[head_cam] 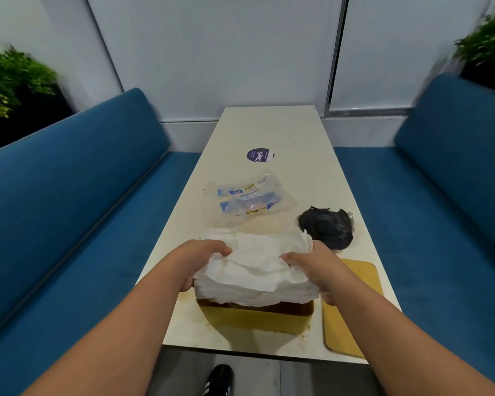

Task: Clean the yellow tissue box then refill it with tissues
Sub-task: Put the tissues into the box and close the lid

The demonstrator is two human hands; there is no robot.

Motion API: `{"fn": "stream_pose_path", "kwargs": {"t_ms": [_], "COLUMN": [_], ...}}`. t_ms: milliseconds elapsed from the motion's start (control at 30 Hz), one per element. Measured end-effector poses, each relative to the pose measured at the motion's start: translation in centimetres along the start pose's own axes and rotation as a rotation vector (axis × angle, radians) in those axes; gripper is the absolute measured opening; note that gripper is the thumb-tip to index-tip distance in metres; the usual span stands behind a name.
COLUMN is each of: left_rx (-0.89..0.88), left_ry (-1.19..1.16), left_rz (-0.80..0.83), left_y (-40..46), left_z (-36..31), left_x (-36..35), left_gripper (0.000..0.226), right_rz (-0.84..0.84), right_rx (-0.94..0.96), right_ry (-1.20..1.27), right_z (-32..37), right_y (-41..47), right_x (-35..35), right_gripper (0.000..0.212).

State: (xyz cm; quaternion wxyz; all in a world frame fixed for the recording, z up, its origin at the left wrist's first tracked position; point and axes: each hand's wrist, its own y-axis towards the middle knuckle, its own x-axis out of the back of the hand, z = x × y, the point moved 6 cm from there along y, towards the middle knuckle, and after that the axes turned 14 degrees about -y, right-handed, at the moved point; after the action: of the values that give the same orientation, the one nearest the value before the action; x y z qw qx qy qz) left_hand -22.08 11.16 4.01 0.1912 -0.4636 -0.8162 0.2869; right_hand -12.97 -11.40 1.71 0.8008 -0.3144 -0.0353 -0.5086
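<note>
A thick stack of white tissues (pixel 255 270) rests in the open top of the yellow tissue box (pixel 257 320), which stands near the front edge of the white table (pixel 272 130). My left hand (pixel 200 260) grips the stack's left end and my right hand (pixel 317 270) grips its right end. The stack bulges above the box rim, and most of the box's inside is hidden under it. The yellow lid (pixel 355 307) lies flat on the table to the right of the box.
A clear, flattened tissue wrapper (pixel 246 200) lies behind the box. A crumpled dark cloth (pixel 327 228) sits to the right of it. A round purple sticker (pixel 260 155) is farther back. Blue benches (pixel 69 224) flank the table on both sides.
</note>
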Motion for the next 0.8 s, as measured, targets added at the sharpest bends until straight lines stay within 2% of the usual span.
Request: {"fn": "stream_pose_path", "kwargs": {"t_ms": [67, 133, 200, 433, 500, 600, 733, 800], "left_rx": [-0.020, -0.023, -0.020, -0.040, -0.069, -0.125, -0.222, -0.247], "left_ry": [0.047, 0.086, 0.129, 0.330, 0.393, 0.567, 0.733, 0.802], "left_rz": [-0.027, -0.034, -0.032, -0.054, -0.055, -0.057, -0.096, -0.117], "left_y": [-0.1, -0.2, -0.2, -0.9, -0.5, 0.6, 1.7, 1.6], "left_z": [-0.2, -0.3, -0.3, -0.6, -0.6, 0.2, 1.4, 1.6], "left_x": [-0.3, -0.6, -1.0, -1.6, -2.0, -2.9, -3.3, -3.2], "left_gripper": [0.039, 0.028, 0.025, 0.016, 0.020, 0.040, 0.060, 0.062], "right_rz": [-0.021, -0.045, -0.073, -0.066, -0.065, -0.066, -0.128, -0.169], "right_rx": [0.022, 0.025, 0.009, 0.021, 0.032, 0.068, 0.156, 0.215], "right_ry": [-0.075, -0.145, -0.203, -0.468, -0.556, -0.740, -0.862, -0.898], "right_z": [-0.1, 0.3, 0.4, 0.4, 0.8, 1.0, 0.9, 1.1], "right_y": [0.3, -0.3, -0.6, -0.4, -0.5, -0.8, -1.0, -1.3], "right_x": [-0.2, -0.2, -0.1, -0.7, -1.0, -2.0, -3.1, -3.2], "right_gripper": [0.089, 0.084, 0.075, 0.069, 0.065, 0.056, 0.059, 0.062]}}
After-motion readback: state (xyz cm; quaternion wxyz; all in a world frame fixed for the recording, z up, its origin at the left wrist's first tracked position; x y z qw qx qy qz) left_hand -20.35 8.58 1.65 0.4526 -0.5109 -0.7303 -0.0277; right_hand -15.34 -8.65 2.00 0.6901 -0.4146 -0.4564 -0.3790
